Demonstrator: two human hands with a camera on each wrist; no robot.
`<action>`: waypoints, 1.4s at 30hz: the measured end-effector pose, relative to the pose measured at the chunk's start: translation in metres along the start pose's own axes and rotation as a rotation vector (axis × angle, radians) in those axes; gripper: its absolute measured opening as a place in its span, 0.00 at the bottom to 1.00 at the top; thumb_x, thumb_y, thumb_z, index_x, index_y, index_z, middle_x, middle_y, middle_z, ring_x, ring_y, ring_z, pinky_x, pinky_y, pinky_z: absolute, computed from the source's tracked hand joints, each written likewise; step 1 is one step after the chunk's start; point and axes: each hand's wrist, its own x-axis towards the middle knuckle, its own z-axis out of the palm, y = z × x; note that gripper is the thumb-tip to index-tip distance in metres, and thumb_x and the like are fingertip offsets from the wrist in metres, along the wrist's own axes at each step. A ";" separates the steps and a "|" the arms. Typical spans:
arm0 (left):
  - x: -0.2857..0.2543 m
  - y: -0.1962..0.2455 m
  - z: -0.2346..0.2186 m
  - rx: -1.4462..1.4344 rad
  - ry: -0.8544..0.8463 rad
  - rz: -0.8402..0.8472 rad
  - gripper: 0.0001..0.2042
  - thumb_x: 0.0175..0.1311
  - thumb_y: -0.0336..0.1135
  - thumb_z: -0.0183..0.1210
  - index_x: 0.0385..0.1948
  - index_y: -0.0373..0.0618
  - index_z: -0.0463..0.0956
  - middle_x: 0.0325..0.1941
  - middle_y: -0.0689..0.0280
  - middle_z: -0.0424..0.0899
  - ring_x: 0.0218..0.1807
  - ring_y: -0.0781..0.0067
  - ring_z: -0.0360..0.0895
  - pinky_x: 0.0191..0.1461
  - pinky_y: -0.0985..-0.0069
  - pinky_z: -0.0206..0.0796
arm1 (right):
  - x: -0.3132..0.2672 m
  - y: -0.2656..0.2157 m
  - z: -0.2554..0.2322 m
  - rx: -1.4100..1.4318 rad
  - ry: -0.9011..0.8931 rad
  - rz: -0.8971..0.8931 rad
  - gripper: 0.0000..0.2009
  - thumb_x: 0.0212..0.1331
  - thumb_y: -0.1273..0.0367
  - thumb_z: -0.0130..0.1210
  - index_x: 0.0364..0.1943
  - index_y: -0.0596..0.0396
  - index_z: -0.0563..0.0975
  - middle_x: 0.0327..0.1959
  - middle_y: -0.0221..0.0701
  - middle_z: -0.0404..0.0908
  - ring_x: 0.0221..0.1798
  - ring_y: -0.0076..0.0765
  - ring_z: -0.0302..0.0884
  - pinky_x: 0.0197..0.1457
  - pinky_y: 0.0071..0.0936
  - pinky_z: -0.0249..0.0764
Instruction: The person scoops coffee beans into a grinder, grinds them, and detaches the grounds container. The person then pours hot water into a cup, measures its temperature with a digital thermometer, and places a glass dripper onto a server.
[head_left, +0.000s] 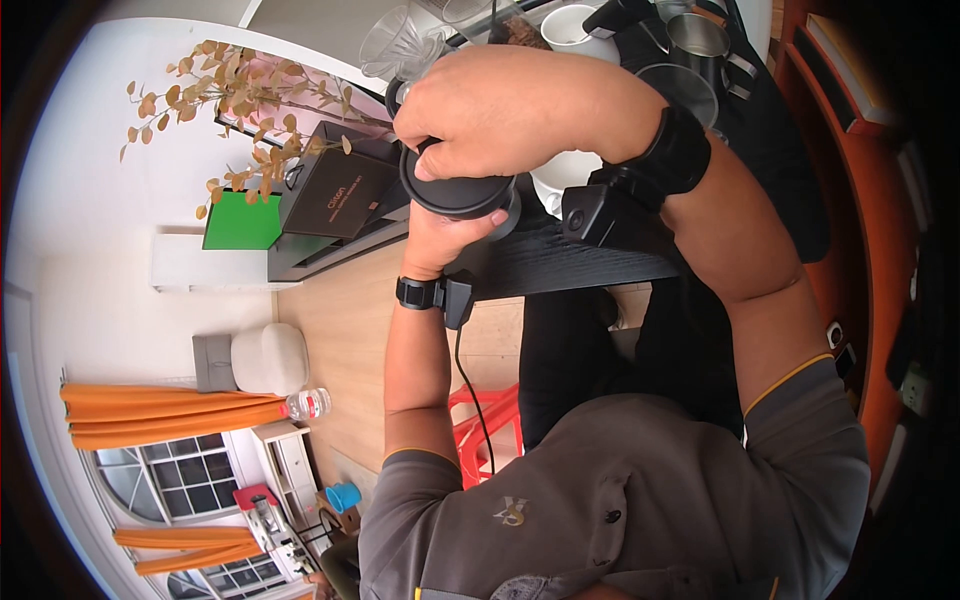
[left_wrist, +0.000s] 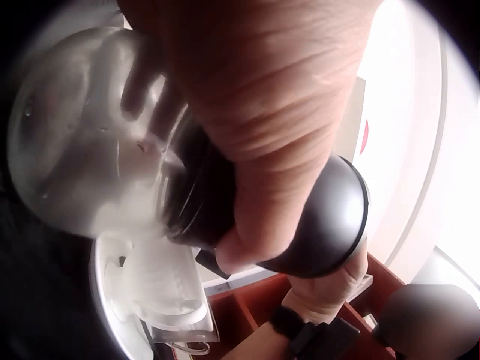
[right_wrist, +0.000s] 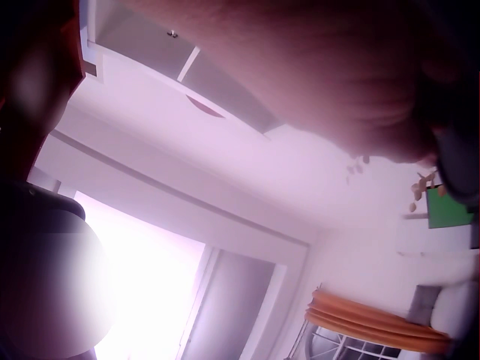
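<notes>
Close over the near edge of the black table [head_left: 590, 265] is a clear glass jar [left_wrist: 82, 142] with a black middle and a rounded black top [head_left: 455, 197]. My left hand [head_left: 440, 240] grips it from below in the head view, thumb bent across the black middle in the left wrist view. From above, my right hand [head_left: 510, 110] holds the black top, its fingers curled over the far side and mostly hidden. The right wrist view catches only a dark, blurred part of that hand [right_wrist: 322, 82].
Beside the jar stands a white cup [head_left: 568, 182]. Farther back are another white cup [head_left: 575, 30], a metal pitcher [head_left: 697, 38], a glass bowl [head_left: 690, 90] and a clear ribbed dripper [head_left: 393, 45]. A black box [head_left: 335, 195] and dried leafy branches [head_left: 240, 85] are on the left.
</notes>
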 end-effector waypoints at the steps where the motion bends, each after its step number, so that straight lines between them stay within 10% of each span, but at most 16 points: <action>1: 0.001 -0.002 0.003 0.000 0.000 0.001 0.36 0.42 0.27 0.78 0.59 0.42 0.72 0.56 0.65 0.81 0.58 0.69 0.78 0.63 0.71 0.70 | 0.001 0.000 0.002 -0.057 0.023 0.028 0.13 0.58 0.65 0.56 0.32 0.64 0.82 0.27 0.47 0.82 0.33 0.55 0.82 0.40 0.44 0.77; 7: -0.001 -0.015 0.030 0.319 0.292 0.176 0.22 0.54 0.25 0.74 0.51 0.33 0.78 0.54 0.60 0.84 0.53 0.70 0.81 0.58 0.73 0.72 | 0.000 -0.005 0.003 -0.245 0.033 0.173 0.12 0.57 0.66 0.55 0.30 0.64 0.81 0.25 0.47 0.81 0.32 0.56 0.81 0.38 0.47 0.77; 15: -0.012 -0.005 -0.013 0.224 -0.007 0.073 0.33 0.51 0.32 0.77 0.60 0.38 0.71 0.53 0.63 0.82 0.56 0.72 0.79 0.61 0.72 0.70 | -0.003 -0.002 0.001 -0.056 -0.001 0.015 0.11 0.57 0.65 0.57 0.34 0.60 0.82 0.29 0.44 0.83 0.35 0.53 0.82 0.41 0.44 0.77; 20: -0.006 -0.003 -0.029 0.161 -0.113 -0.124 0.56 0.35 0.38 0.84 0.71 0.41 0.57 0.69 0.59 0.69 0.70 0.66 0.67 0.72 0.66 0.62 | -0.010 -0.010 -0.008 0.094 -0.122 -0.016 0.11 0.55 0.65 0.58 0.34 0.59 0.82 0.28 0.41 0.83 0.33 0.50 0.81 0.39 0.42 0.75; 27: 0.000 0.000 -0.011 0.081 -0.065 0.001 0.45 0.39 0.33 0.79 0.65 0.39 0.66 0.61 0.62 0.77 0.62 0.70 0.74 0.67 0.69 0.67 | -0.003 -0.006 -0.004 0.086 -0.113 0.083 0.11 0.55 0.64 0.57 0.31 0.60 0.81 0.25 0.42 0.80 0.30 0.50 0.79 0.37 0.42 0.74; 35: -0.011 -0.004 0.007 0.125 0.118 0.124 0.30 0.43 0.31 0.76 0.53 0.38 0.76 0.48 0.63 0.86 0.48 0.73 0.83 0.55 0.73 0.74 | 0.003 -0.005 0.009 -0.131 -0.005 0.063 0.12 0.60 0.64 0.55 0.31 0.61 0.79 0.28 0.44 0.81 0.35 0.53 0.79 0.41 0.44 0.73; 42: -0.022 -0.012 0.033 0.429 0.497 0.224 0.31 0.43 0.40 0.78 0.50 0.40 0.74 0.48 0.55 0.83 0.51 0.52 0.81 0.56 0.62 0.72 | 0.002 -0.007 0.020 -0.070 0.191 0.065 0.13 0.64 0.61 0.56 0.35 0.59 0.77 0.28 0.45 0.80 0.34 0.53 0.79 0.39 0.43 0.71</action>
